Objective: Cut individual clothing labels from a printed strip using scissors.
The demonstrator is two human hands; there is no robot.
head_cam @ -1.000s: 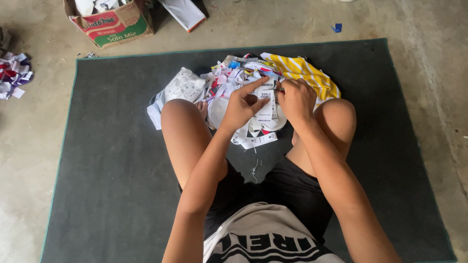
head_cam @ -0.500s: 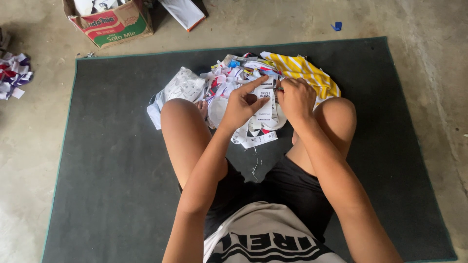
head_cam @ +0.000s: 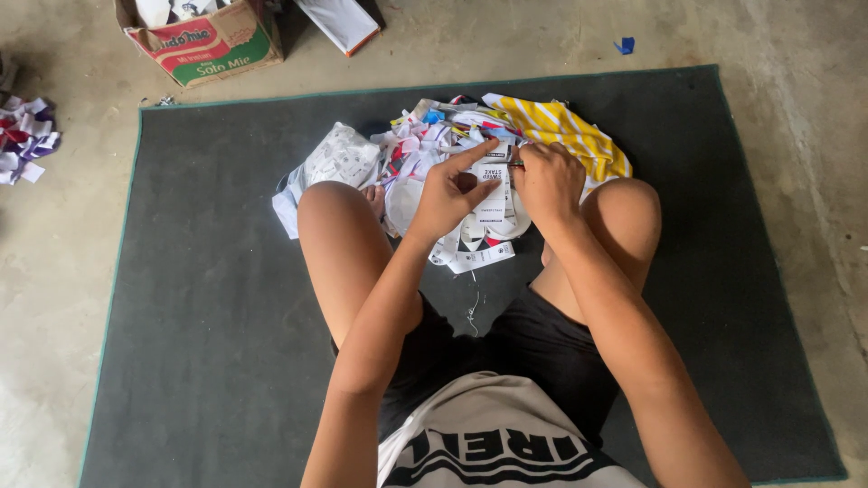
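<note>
I sit cross-legged on a dark grey mat (head_cam: 199,298) with a heap of paper scraps and labels (head_cam: 425,145) in front of my knees. My left hand (head_cam: 448,194) pinches a white printed paper label (head_cam: 493,194), index finger stretched along its top edge. My right hand (head_cam: 547,181) grips the same label from the right side, fingers curled, with a small dark tool tip showing by the thumb. More white strips (head_cam: 479,258) lie under the hands. A yellow-and-white striped cloth (head_cam: 570,136) lies at the heap's right.
A cardboard box (head_cam: 212,41) holding white items stands beyond the mat's far left corner, a flat white package (head_cam: 339,23) beside it. Purple and white scraps (head_cam: 23,140) lie on the concrete floor at left. A small blue bit (head_cam: 624,45) lies at the far right.
</note>
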